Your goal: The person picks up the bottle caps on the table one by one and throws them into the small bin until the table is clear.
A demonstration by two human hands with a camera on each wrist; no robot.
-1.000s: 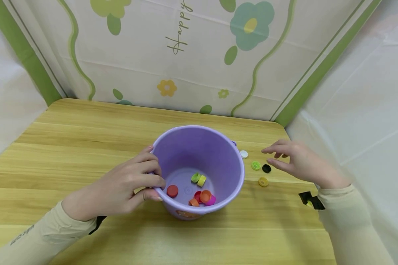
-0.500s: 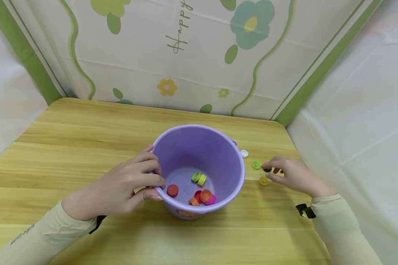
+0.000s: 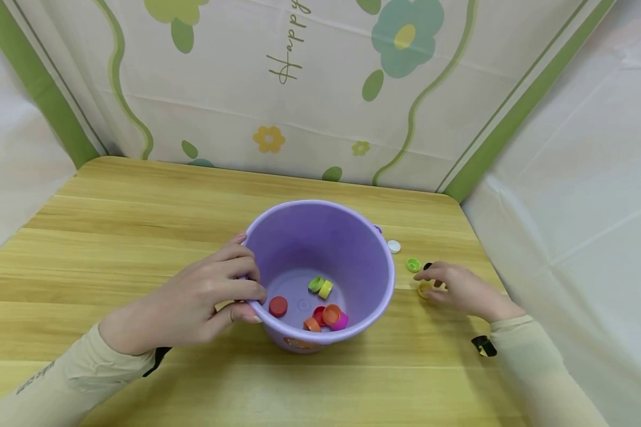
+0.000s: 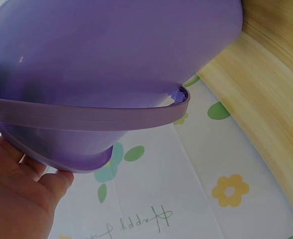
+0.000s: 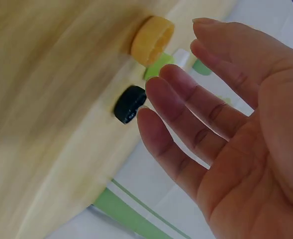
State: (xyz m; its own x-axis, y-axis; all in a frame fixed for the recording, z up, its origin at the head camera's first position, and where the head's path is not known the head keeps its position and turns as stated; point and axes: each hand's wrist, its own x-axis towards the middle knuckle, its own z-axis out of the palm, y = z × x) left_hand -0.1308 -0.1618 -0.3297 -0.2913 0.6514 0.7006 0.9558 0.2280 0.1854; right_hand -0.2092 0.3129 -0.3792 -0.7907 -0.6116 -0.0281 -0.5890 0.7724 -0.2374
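My left hand (image 3: 203, 296) grips the near-left rim of a purple bucket (image 3: 320, 237), thumb outside in the head view. The left wrist view shows the bucket's strap-like handle (image 4: 131, 118) hanging across its side. Over the table to the bucket's right, my right hand (image 3: 459, 290) reaches at a yellow bottle cap (image 3: 422, 289), thumb and fingers on either side of it. In the right wrist view the fingers are spread and relaxed, apart from the yellow cap; the fingertips are close to a black cap (image 5: 130, 104). Whether they touch the black one, I cannot tell.
Inside the bucket lie several caps, among them a red cap (image 3: 278, 306), a small yellow cap (image 3: 326, 289) and a magenta cap (image 3: 340, 322). A green cap (image 3: 413, 265) and a white cap (image 3: 394, 247) lie on the wooden table (image 3: 155, 237). A printed curtain stands behind.
My right hand has come down and toward me, from beside the black cap to the yellow cap. The left hand and bucket have stayed in place.
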